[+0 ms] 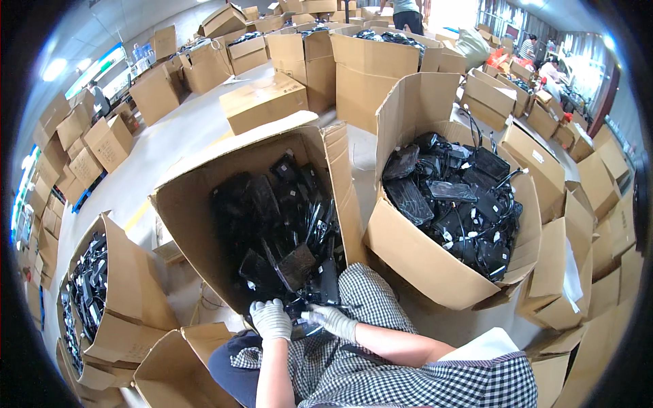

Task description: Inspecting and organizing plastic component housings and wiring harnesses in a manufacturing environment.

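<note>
Both my hands wear pale grey-white gloves and work close together above my lap, at the near edge of an open cardboard box [196, 234] tilted toward me. My left hand [271, 319] has its fingers curled down over something dark, mostly hidden beneath them. My right hand [331, 321] comes in from the right, its fingers drawn together at a small black item with cable [299, 314] between the hands; its kind is unclear. Inside the tilted box lie flat black devices [295, 266], several with clear film and cables.
At right stands a box [428, 268] heaped with black devices and cables. Another box [129, 289] of black parts is at left, beside an open carton [183, 367]. A closed carton [264, 100] lies ahead. More boxes and several people are farther back.
</note>
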Motion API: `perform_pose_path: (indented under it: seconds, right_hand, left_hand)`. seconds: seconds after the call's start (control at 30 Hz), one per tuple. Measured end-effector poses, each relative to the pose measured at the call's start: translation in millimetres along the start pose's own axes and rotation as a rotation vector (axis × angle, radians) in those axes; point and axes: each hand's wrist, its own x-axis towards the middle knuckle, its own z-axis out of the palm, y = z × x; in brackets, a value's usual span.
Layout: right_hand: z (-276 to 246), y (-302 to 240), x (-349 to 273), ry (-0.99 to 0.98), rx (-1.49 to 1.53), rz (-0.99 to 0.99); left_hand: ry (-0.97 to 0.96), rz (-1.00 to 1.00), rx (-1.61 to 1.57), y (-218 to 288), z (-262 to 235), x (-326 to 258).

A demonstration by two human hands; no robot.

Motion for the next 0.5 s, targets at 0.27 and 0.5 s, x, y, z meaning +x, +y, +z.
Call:
perform_pose_path:
  seconds: [0.27,0.5]
  right_hand:
    - [-3.2,-37.8,36.4,-0.048,0.475,0.118]
    - [-5.9,-29.9,28.6,-0.254,0.749,0.034]
  left_hand:
    - [-0.188,0.095,0.121,2.5,-27.5,-2.3]
    - [-0.63,0.049,-0.484,5.4,-60.0,-24.9]
